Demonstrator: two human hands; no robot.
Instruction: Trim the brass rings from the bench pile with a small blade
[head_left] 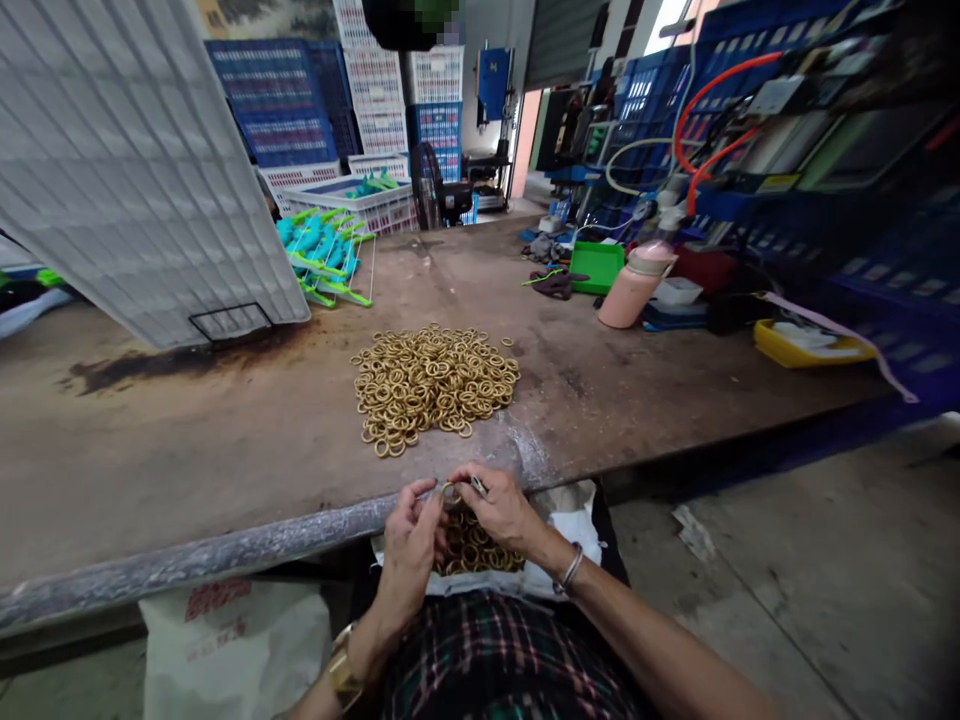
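A single brass-coloured ring (451,492) is between my two hands, just above the table's front edge. My left hand (411,535) pinches it from the left with the fingertips. From the right, my right hand (501,508) grips the ring too, and a small metal tool (478,486) shows between its fingers; its kind is too small to tell. Below my hands, many similar rings (476,552) lie in a white bag (577,528) on my lap. A heap of rings (435,385) is spread on the table in front of me.
The brown tabletop (285,440) has a padded front edge. A grey ribbed panel (142,160) leans at the left beside turquoise and green plastic parts (326,250). To the right are a pink bottle (634,285), a green tray (598,265) and a yellow tray (810,350). Crates (277,100) stand behind.
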